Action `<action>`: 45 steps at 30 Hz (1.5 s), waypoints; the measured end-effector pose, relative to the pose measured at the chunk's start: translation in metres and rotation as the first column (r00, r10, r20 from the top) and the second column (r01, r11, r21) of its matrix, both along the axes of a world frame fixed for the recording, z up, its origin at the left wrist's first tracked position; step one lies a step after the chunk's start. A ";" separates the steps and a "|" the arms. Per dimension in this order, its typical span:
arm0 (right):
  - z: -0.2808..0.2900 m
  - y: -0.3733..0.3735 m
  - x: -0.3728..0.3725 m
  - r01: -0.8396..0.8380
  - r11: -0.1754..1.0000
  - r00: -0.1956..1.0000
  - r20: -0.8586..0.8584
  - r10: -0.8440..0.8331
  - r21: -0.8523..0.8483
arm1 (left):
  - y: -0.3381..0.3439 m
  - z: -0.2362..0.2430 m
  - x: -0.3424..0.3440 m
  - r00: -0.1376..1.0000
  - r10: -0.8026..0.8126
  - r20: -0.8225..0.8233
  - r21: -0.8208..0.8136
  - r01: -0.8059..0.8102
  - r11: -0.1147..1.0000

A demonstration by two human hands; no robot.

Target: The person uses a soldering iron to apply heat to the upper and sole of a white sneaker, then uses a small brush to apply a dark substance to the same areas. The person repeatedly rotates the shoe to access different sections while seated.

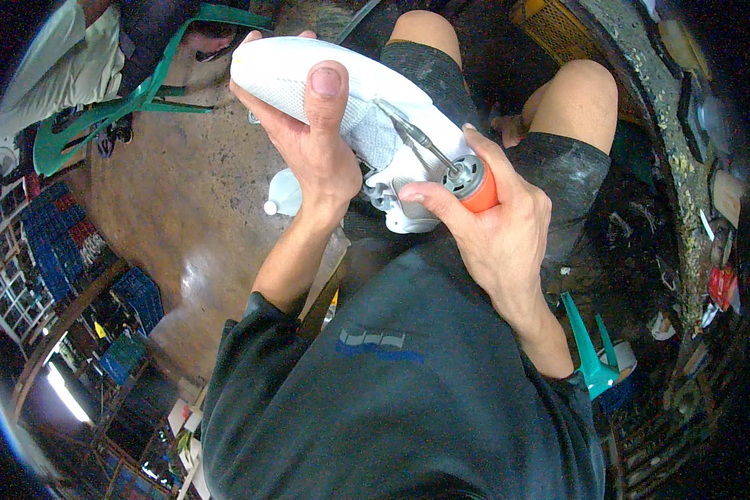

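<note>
My left hand [317,154] is closed round a white shoe [392,83], its thumb over a mesh-textured side and fingertips showing at the far edge. The shoe lies on a slant above my lap, one end up to the left and its other end by my right hand. My right hand [508,212] grips a small motor tool [482,193] with an orange body and a grey metal top. From that top a thin metal shaft reaches up and left to the shoe's side. Whether the shaft's tip touches the shoe, I cannot tell.
A whitish bottle [285,193] is left of my lap, over the brown floor [192,200]. Green plastic chairs stand at the upper left [154,83] and lower right [590,354]. Another person's pale trousers [79,75] show far left. A yellow crate [571,42] lies beyond my knees.
</note>
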State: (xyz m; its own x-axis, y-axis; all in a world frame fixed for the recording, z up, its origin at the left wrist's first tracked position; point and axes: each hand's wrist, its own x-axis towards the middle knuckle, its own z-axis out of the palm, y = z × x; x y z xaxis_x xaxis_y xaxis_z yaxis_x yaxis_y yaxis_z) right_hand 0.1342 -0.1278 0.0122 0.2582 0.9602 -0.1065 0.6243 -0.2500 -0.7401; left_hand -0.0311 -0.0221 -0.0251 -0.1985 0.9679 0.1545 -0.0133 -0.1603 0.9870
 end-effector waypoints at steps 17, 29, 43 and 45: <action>-0.004 0.004 0.000 0.036 0.999 0.999 -0.031 -0.036 -0.010 | 0.003 0.000 0.001 1.000 0.007 0.014 -0.018 -0.007 1.000; -0.006 0.005 0.002 0.073 0.997 0.993 -0.090 -0.075 -0.020 | 0.003 0.002 0.001 1.000 -0.002 -0.025 -0.015 0.002 1.000; -0.007 0.000 0.002 0.011 1.000 0.999 0.034 -0.012 0.002 | 0.007 -0.005 -0.004 0.999 -0.050 0.015 -0.025 0.051 0.998; -0.007 0.000 0.001 0.009 1.000 0.999 0.047 -0.010 0.006 | 0.006 -0.005 -0.004 0.999 -0.050 0.019 -0.021 0.050 0.999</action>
State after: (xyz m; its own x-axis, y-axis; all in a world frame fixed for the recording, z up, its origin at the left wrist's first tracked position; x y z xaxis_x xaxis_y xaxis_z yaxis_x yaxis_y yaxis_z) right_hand 0.1352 -0.1279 0.0050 0.2718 0.9583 -0.0883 0.6558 -0.2516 -0.7118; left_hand -0.0352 -0.0164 -0.0301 -0.1525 0.9796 0.1308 -0.0387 -0.1381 0.9897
